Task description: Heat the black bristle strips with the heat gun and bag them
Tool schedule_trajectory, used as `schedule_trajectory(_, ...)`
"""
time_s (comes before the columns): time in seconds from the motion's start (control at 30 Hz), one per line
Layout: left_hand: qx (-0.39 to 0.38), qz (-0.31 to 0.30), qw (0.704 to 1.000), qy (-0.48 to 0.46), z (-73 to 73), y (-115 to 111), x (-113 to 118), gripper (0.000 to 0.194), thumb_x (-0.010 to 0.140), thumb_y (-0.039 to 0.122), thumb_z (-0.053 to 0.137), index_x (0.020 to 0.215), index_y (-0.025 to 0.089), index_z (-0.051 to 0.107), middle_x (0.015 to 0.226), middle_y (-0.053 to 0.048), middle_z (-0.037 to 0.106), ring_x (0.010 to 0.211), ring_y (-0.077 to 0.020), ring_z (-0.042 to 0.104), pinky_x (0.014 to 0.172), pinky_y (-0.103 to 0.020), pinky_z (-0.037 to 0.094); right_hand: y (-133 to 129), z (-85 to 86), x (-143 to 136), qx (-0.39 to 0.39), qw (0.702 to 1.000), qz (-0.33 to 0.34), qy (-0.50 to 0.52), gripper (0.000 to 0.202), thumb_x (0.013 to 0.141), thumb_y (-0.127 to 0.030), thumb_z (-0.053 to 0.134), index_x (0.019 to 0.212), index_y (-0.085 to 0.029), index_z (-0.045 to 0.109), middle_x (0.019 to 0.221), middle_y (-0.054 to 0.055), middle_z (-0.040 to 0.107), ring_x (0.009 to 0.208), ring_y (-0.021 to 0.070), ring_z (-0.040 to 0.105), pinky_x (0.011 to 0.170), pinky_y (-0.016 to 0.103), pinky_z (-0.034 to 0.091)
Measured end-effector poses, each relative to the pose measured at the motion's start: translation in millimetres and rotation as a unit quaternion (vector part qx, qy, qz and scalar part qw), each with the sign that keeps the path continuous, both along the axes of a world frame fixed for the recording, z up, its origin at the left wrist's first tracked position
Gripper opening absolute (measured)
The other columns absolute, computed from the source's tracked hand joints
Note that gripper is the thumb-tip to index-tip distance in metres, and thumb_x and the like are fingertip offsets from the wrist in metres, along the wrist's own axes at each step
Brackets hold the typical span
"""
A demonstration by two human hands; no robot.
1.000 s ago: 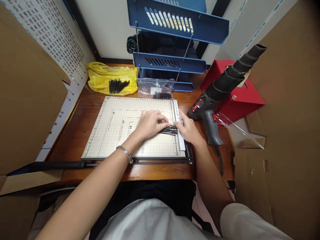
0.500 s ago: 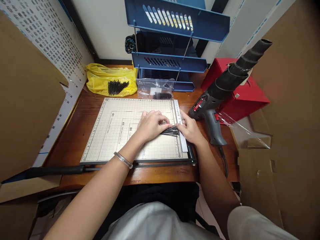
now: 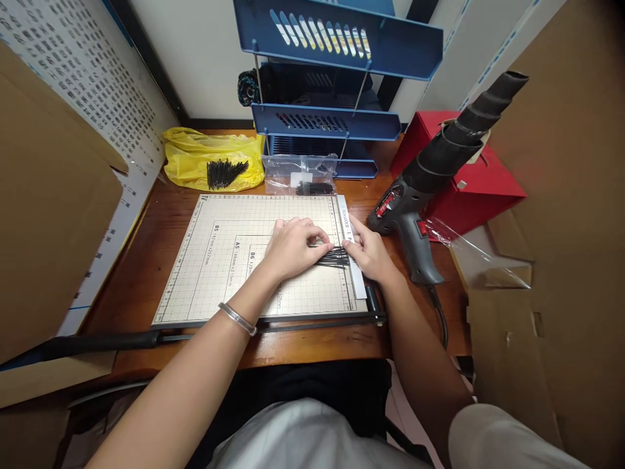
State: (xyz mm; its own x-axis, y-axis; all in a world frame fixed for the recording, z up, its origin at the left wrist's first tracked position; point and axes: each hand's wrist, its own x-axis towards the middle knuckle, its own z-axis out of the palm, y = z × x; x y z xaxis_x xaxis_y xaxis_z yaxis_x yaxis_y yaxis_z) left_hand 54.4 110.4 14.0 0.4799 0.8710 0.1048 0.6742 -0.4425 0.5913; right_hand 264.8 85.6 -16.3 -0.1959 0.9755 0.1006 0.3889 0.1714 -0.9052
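Where the paper cutter's gridded board (image 3: 234, 260) covered the bench (image 3: 146, 273), a bundle of thin black strips (image 3: 336, 257) lay near the board's right edge, pinned flat under the left hand (image 3: 293, 247)'s grip, the right hand (image 3: 370, 253) pinching its right ends.

i see a flat bundle of thin black strips (image 3: 334, 256) lying crosswise on the cutter board's (image 3: 219, 260) right edge, ends fanned out.

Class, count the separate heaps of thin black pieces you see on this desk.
3: one bundle under both hands on the cutting board, one pile on the yellow bag, one batch inside the clear bag; others may be hidden.
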Motion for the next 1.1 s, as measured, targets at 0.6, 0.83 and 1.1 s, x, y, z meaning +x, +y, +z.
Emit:
schedule_trajectory(0.6, -0.027, -0.012, 1.000, -0.013, 5.3, -0.7, -2.0, 0.014, 0.088, 0.040, 0.070, 0.086, 0.027, 0.076, 0.092, 0.001, 0.070, 0.096, -0.0228, 0.058, 0.090, -0.042, 0.029, 0.2, -3.0, 2.0, -0.015, 1.000, -0.007, 0.021, 0.071, 0.092, -0.034, 0.051, 0.159, -0.013, 0.041, 0.065, -0.003, 0.052, 0.053, 0.0104, 0.039, 0.051, 0.023, 0.029)
schedule_trajectory(0.83, -0.018, -0.010, 1.000, -0.007, 3.3, -1.0, -1.5, 0.022, 0.090, 0.048, 0.071, 0.085, 0.027, 0.076, 0.095, 0.000, 0.072, 0.097, -0.0235, 0.058, 0.092, -0.043, 0.029, 0.4, -2.0, 2.1, -0.017, 1.000, -0.008, 0.015, 0.073, 0.092, -0.032, 0.051, 0.160, -0.011, 0.039, 0.062, -0.005, 0.047, 0.052, 0.0093, 0.036, 0.050, 0.023, 0.027)
schedule_trajectory(1.1, -0.026, -0.019, 0.999, -0.016, 3.8, 0.7, -3.8, 0.013, 0.090, 0.038, 0.069, 0.084, 0.027, 0.074, 0.097, 0.002, 0.073, 0.099, -0.0240, 0.059, 0.096, -0.045, 0.030, 1.1, -5.8, 5.0, 0.002, 1.000, -0.010, 0.000, 0.069, 0.093, -0.030, 0.053, 0.159, -0.015, 0.042, 0.057, -0.007, 0.040, 0.051, 0.0088, 0.033, 0.049, 0.022, 0.023)
